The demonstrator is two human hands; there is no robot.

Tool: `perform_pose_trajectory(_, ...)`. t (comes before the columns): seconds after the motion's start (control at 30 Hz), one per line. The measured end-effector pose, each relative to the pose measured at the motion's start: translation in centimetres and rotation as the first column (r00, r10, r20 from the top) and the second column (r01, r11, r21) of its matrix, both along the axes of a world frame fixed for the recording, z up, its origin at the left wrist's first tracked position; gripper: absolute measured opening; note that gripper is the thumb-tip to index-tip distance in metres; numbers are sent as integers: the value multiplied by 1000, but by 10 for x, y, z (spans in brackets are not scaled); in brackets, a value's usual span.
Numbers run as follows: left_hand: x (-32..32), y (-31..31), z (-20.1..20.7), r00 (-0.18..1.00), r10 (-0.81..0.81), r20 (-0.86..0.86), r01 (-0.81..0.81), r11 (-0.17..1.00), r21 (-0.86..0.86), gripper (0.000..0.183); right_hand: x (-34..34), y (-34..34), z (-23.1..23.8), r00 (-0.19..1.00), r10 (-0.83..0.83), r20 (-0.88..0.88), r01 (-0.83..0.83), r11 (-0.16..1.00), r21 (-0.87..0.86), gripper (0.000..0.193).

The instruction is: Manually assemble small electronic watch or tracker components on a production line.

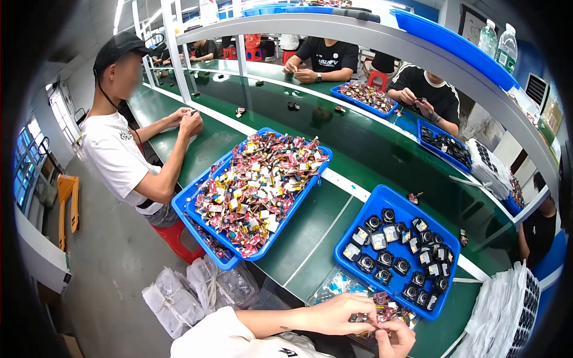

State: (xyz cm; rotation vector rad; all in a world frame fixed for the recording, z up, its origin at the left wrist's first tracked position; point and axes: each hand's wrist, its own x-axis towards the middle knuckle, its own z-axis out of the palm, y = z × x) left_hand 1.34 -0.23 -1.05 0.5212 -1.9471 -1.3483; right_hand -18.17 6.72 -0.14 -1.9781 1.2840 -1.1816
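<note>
My left hand (338, 313) and my right hand (395, 339) meet at the lower edge of the view, fingertips pinched together on a small colourful part (376, 322). They hover over a clear bag of small red and multicoloured parts (358, 289) at the near edge of the green bench (310, 232). Just beyond my hands is a blue tray (382, 200) holding several small black and silver round modules. To the left lies a larger blue tray (197, 194) heaped with red, yellow and blue wired parts.
A person in a white shirt and black cap sits at the left, hands together over the bench. Other people work across the conveyor (358, 149) beside blue trays. Clear bags (197, 292) lie on the floor. Stacked white trays (507, 310) stand at the right.
</note>
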Motion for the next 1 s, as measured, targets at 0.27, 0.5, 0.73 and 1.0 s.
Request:
perform_pose_trajectory(0.27, 1, 4, -9, 996, 19, -87, -9, 994, 109, 9, -3, 2, -6, 932, -46, 359, -19, 984, 177, 17)
perform_pose_trajectory(0.5, -2, 5, -2, 991, -77, -106, 103, 961, 258, 24, -2, -4, -3, 978, 55, 204, -36, 995, -93, 15)
perform_pose_trajectory(0.73, -2, 4, -1, 999, 7, -40, 3, 968, 249, 17, 1, -5, 3, 978, -18, 207, 48, 989, -140, 15)
perform_pose_trajectory(1.0, -1, 3, -6, 999, 36, -27, -35, 999, 17, 14, 1, -6, 3, 979, -75, 187, 98, 988, -115, 15)
